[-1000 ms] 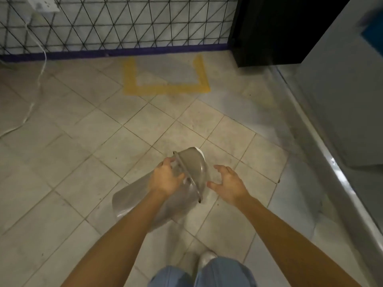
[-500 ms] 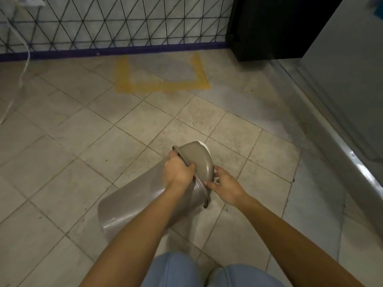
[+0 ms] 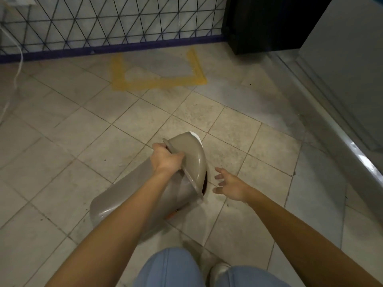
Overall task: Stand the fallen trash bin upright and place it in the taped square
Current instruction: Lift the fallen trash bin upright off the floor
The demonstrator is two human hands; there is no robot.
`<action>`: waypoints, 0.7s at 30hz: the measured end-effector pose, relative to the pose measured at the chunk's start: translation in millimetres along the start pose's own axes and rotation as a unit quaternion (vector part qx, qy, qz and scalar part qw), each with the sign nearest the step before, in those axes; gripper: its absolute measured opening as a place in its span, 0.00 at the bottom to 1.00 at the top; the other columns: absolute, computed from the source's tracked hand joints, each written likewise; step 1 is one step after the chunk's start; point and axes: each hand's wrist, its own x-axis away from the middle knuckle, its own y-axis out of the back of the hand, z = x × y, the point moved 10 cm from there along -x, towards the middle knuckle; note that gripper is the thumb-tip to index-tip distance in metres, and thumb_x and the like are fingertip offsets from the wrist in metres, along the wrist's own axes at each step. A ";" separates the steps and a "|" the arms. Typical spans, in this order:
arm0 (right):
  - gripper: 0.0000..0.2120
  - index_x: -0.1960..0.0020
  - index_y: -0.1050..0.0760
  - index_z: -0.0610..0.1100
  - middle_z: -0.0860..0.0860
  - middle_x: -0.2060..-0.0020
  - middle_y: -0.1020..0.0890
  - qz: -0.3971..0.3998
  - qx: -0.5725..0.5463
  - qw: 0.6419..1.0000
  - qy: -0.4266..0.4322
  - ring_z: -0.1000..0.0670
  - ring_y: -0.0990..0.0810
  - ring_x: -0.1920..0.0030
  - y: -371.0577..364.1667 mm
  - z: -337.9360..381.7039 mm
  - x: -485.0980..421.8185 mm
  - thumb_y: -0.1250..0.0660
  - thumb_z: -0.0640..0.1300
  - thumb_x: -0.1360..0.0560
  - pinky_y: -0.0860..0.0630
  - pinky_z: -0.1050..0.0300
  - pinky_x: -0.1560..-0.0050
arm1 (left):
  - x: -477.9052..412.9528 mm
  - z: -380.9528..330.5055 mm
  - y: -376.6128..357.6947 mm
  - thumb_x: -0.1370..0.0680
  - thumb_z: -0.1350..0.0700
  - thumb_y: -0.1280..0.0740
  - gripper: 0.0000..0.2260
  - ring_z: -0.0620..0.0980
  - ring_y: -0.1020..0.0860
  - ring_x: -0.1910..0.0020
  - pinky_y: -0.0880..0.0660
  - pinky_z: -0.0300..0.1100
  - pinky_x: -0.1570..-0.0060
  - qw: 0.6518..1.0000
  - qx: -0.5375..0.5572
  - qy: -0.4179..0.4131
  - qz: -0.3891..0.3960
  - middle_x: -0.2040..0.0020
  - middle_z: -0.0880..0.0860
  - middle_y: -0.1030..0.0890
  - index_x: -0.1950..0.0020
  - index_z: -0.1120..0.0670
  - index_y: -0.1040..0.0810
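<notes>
My left hand (image 3: 165,160) is clenched over the rim at the top of the grey plastic trash bin (image 3: 132,195), fingers curled around the edge where the lid meets the body. My right hand (image 3: 230,186) hangs just beside the bin's mouth, fingers spread and loose, gripping nothing and touching nothing that I can see.

The bin is a tall, smooth-sided, taupe-grey thing with rounded corners and a dull sheen. It leans on a slant across the tiled floor (image 3: 62,141), its closed base pointing back toward my knees and to my left, its top pointing away from me. The domed lid (image 3: 190,154) is the same grey, and a pale white piece shows at its far end. Under the lid the opening is dark, and a small orange-red bit shows beneath the body near the floor; I cannot tell what it is.

The bin lies in the near middle of the floor, well apart from the yellow taped square (image 3: 157,82), which sits at the far edge against the blue-based wire mesh fence (image 3: 103,23). A black cabinet (image 3: 265,23) stands in the far right corner. A white cable (image 3: 17,69) trails down along the far left edge.
</notes>
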 end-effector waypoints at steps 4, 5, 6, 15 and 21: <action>0.33 0.26 0.45 0.43 0.44 0.29 0.33 -0.019 0.016 0.997 -0.075 0.44 0.32 0.31 -3.2 -20.2 -6.8 0.36 0.52 0.25 0.35 0.53 0.35 | -1.1 -3.2 18.2 0.32 0.59 0.29 0.18 0.51 0.20 0.66 0.19 0.48 0.62 0.999 0.042 -0.003 -0.005 0.57 0.54 0.21 0.46 0.56 0.31; 0.33 0.26 0.44 0.42 0.44 0.29 0.33 -0.020 0.010 0.997 -0.078 0.44 0.32 0.31 -7.4 -19.3 -7.9 0.36 0.53 0.25 0.34 0.52 0.34 | -0.4 -4.4 21.5 0.32 0.59 0.28 0.18 0.49 0.20 0.68 0.19 0.45 0.64 0.999 0.050 -0.004 -0.003 0.58 0.52 0.21 0.45 0.56 0.30; 0.33 0.27 0.42 0.41 0.44 0.31 0.31 -0.017 0.004 0.997 -0.077 0.44 0.30 0.34 -12.6 -17.0 -9.0 0.36 0.54 0.25 0.32 0.52 0.36 | 0.2 -5.6 24.6 0.32 0.58 0.28 0.19 0.48 0.20 0.68 0.20 0.43 0.68 0.998 0.060 -0.005 -0.002 0.58 0.51 0.21 0.45 0.55 0.30; 0.13 0.40 0.29 0.39 0.42 0.49 0.21 -0.034 -0.137 0.988 -0.060 0.48 0.21 0.54 -23.2 2.5 -4.6 0.40 0.41 0.23 0.22 0.58 0.54 | 10.2 -19.8 44.5 0.32 0.61 0.29 0.16 0.47 0.21 0.64 0.26 0.34 0.76 0.989 0.145 -0.038 0.017 0.57 0.52 0.21 0.51 0.49 0.32; 0.06 0.52 0.25 0.38 0.44 0.60 0.21 -0.047 -0.194 0.978 -0.053 0.50 0.21 0.62 -2.7 16.0 9.0 0.35 0.39 0.28 0.21 0.60 0.58 | 10.4 -29.3 64.1 0.30 0.61 0.30 0.17 0.46 0.22 0.68 0.27 0.34 0.77 0.986 0.155 -0.053 0.016 0.63 0.52 0.22 0.45 0.52 0.32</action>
